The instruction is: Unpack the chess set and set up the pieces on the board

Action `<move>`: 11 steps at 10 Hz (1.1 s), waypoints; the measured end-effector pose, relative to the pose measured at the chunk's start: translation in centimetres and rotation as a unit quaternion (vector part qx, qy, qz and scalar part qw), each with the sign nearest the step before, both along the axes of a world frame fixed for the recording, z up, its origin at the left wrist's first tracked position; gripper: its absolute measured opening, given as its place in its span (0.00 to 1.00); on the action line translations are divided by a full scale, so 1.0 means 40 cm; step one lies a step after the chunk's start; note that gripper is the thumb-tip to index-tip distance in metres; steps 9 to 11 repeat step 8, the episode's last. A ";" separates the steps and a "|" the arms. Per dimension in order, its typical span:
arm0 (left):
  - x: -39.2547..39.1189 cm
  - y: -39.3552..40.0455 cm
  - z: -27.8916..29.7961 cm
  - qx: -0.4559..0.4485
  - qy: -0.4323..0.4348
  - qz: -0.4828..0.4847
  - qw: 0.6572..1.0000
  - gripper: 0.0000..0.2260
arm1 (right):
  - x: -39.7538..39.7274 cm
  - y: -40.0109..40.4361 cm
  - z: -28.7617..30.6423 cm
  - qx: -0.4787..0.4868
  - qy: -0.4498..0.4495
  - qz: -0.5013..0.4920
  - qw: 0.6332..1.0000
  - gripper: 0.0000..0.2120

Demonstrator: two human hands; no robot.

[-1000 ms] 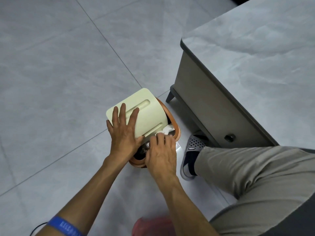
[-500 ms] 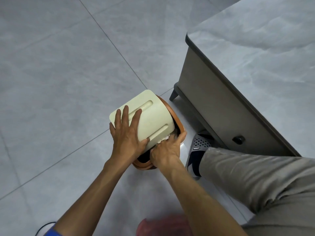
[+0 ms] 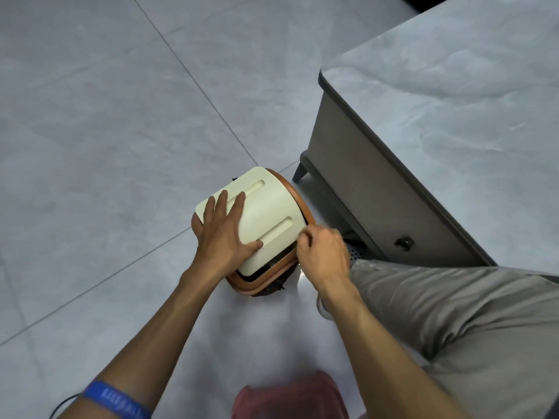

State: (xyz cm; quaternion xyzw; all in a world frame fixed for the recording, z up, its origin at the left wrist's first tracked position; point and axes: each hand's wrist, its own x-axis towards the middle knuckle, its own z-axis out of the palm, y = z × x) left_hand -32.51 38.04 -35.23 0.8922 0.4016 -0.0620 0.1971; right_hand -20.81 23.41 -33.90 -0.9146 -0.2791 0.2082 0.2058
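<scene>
The grey floor [image 3: 106, 131] left of the bin [image 3: 273, 281] lay open; the cabinet [image 3: 378, 201] and bent leg [image 3: 453, 313] blocked the right.

Mid-frame, left hand [image 3: 223, 234] presses flat on the cream lid [image 3: 269, 219] of a brown bin [image 3: 302, 207]; right hand [image 3: 323, 252] pinches its right edge.

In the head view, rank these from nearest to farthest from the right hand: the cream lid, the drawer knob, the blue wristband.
From the right hand:
1. Cream lid: right at the fingertips, to the hand's left, on the orange bin.
2. Drawer knob: to the hand's right, on the grey cabinet.
3. Blue wristband: far down on the other forearm, bottom left.
</scene>
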 end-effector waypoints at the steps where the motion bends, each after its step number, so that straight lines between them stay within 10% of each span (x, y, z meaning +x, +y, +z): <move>1: 0.001 0.000 0.004 0.003 0.022 -0.011 1.000 0.44 | 0.009 -0.020 0.006 -0.045 0.027 -0.028 0.998 0.12; 5: -0.003 -0.008 0.011 0.002 0.009 -0.017 1.000 0.45 | -0.036 -0.034 0.086 -0.120 0.069 0.047 0.989 0.23; 8: 0.094 -0.236 0.304 -0.188 -0.323 -0.012 0.927 0.38 | -0.086 -0.157 0.440 0.220 0.066 -0.009 0.973 0.29; 11: 0.094 -0.236 0.304 -0.188 -0.323 -0.012 0.927 0.38 | -0.086 -0.157 0.440 0.220 0.066 -0.009 0.973 0.29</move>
